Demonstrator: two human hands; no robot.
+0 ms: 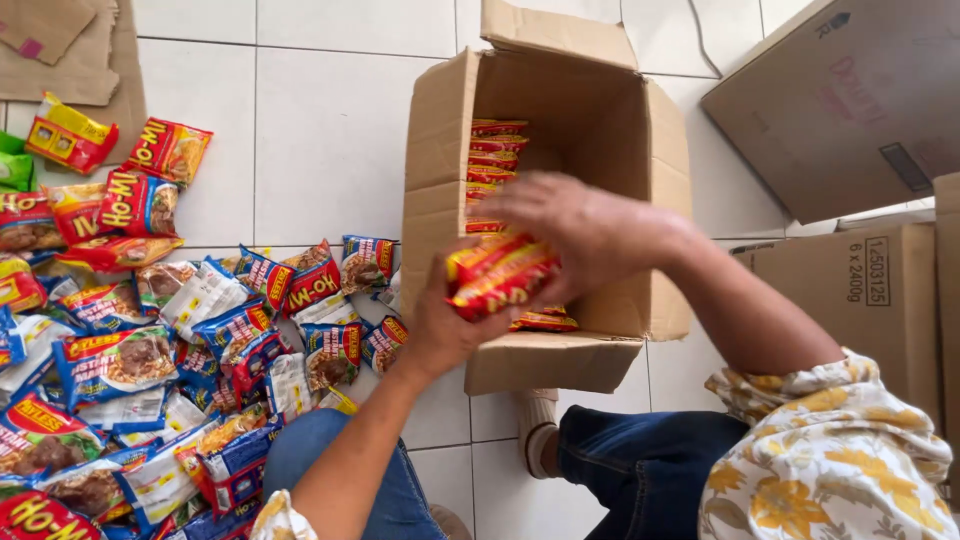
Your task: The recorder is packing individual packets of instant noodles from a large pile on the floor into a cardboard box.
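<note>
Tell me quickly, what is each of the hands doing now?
Left hand: closed under the red noodle packets, holding them.
Right hand: closed over the same packets, above the open cardboard box.

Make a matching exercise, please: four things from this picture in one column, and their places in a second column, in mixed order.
Things:
1. red packets in hands
2. open cardboard box
3. heap of loose packets
4. closed carton

Places:
A. floor, far left
B. right edge of the view
C. between left hand and right hand
D. on the tiles, straight ahead

Pairs: 1-C, 2-D, 3-A, 4-B
</note>
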